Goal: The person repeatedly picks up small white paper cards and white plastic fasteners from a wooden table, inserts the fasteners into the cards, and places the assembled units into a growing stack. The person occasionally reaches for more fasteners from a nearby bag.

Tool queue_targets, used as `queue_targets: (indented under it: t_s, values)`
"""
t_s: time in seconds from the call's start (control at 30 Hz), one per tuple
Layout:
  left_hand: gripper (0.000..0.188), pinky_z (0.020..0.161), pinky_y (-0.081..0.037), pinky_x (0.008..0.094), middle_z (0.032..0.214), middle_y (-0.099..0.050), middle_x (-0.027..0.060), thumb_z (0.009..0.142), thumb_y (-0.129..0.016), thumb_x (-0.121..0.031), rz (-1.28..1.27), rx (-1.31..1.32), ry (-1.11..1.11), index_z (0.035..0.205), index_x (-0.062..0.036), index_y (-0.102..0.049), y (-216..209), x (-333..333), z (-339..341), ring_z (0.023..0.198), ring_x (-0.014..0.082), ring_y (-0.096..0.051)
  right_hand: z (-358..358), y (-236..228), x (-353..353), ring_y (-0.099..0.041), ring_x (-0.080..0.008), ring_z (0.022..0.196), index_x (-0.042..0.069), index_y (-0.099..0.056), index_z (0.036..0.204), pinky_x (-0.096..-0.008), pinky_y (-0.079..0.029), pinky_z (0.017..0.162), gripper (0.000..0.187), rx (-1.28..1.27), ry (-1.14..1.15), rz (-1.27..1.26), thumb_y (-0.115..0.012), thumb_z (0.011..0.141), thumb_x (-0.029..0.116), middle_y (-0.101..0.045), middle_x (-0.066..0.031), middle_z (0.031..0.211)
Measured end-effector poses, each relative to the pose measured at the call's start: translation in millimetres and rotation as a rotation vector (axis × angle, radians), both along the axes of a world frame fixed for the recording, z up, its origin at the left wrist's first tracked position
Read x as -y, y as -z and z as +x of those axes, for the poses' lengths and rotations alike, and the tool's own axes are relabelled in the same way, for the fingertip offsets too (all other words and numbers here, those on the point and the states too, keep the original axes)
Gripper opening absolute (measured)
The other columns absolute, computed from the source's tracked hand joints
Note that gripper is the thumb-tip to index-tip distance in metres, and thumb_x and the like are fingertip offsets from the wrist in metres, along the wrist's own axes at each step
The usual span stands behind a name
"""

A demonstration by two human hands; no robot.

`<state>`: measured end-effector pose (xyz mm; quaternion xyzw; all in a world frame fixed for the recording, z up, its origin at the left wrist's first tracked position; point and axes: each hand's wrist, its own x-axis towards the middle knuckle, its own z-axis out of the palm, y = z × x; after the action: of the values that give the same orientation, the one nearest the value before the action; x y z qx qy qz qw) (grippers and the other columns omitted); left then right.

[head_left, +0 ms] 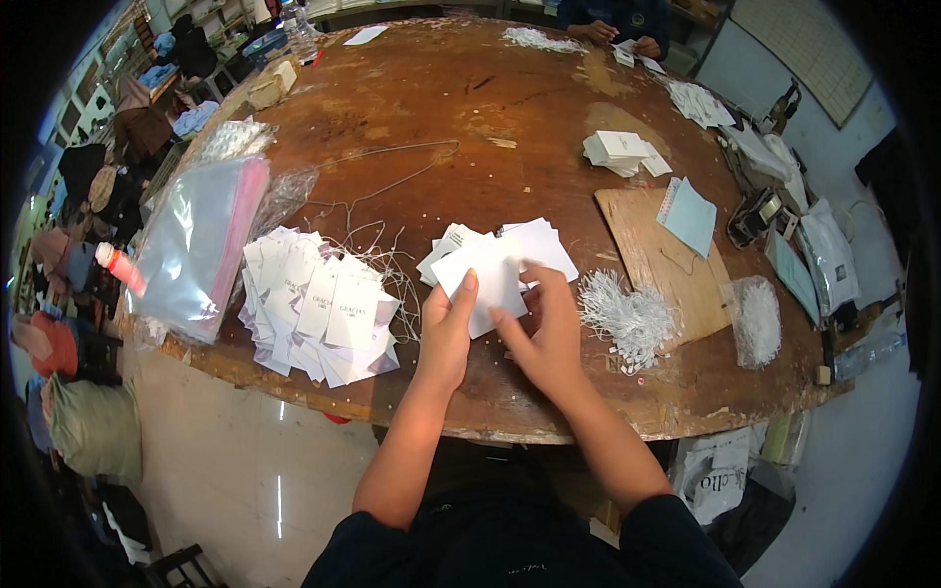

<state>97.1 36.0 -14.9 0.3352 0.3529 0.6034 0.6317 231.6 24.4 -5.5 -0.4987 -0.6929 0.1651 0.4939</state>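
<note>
A blank white card (482,292) is pinched by my left hand (447,338), its thumb lying over the card's front. My right hand (545,328) grips the same card at its right edge, the thumb on the lower right and the fingers curled beside the edge. Just behind lie more white cards (542,246). Left of my hands spreads a heap of printed white tags (338,309), with thin loose strings (390,257) along its right side. To the right sits a tangled bundle of white tag strings (627,318).
Clear plastic bags (201,245) and a red bottle (120,267) lie at the left. A wooden board (637,225) carries a pale blue card (688,218). A card stack (616,152) stands farther back. Across the brown table (441,108), another person's hands (619,37) hold cards.
</note>
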Motion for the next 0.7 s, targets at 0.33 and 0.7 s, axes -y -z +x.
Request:
queue_targets:
  t_s: [0.33, 0.7]
  values:
    - [0.036, 0.095, -0.050, 0.0316, 0.124, -0.064, 0.0101, 0.104, -0.056, -0.021, 0.037, -0.063, 0.081, 0.131, 0.0035, -0.055, 1, 4, 7, 0.111, 0.0137, -0.062, 12, 13, -13, -0.060, -0.0083, 0.076, -0.001, -0.056, 0.122, -0.0235, -0.050, 0.066, 0.033, -0.423, -0.056, -0.203, -0.069, 0.093, 0.006, -0.064, -0.0046, 0.088]
    - [0.036, 0.094, -0.051, 0.0314, 0.124, -0.064, 0.0103, 0.104, -0.055, -0.021, 0.045, -0.069, 0.107, 0.131, 0.0034, -0.054, 6, 6, 4, 0.109, 0.0137, -0.062, 13, 10, -12, -0.059, -0.0075, 0.080, -0.001, -0.055, 0.122, -0.0221, -0.050, 0.070, 0.033, -0.504, -0.103, -0.247, -0.069, 0.092, 0.002, -0.062, -0.0025, 0.091]
